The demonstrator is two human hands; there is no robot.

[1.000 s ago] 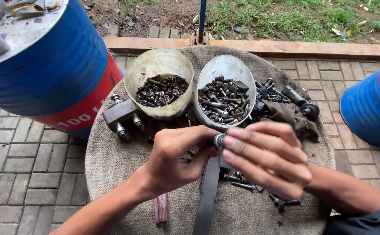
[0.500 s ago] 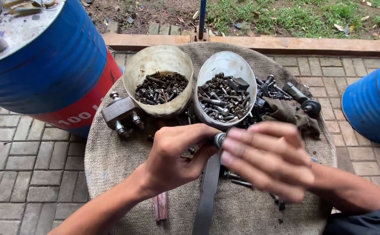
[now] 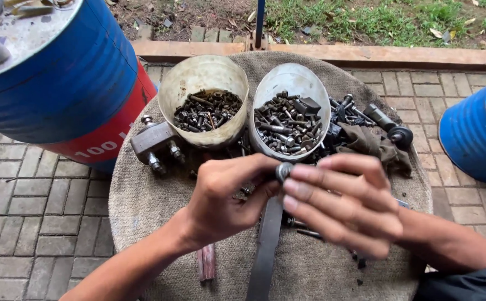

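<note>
Here, 2 hands meet on 1 bolt

Far left stands a blue drum [image 3: 59, 83]. On the round worktop [image 3: 142, 212], the left hand [image 3: 226, 195] grips a bolt [image 3: 283, 170] above a flat metal bar [image 3: 266, 245]. The right hand [image 3: 343, 203], fingers loosely spread, touches it. 2 tubs of bolts [image 3: 206, 108] sit beyond.

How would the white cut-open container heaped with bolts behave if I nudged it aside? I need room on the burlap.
The white cut-open container probably feels heavy, being heaped with dark metal bolts. Its thin-looking wall might flex rather than slide cleanly. The coarse burlap-covered round surface would likely drag, so it could tip and spill.
</note>
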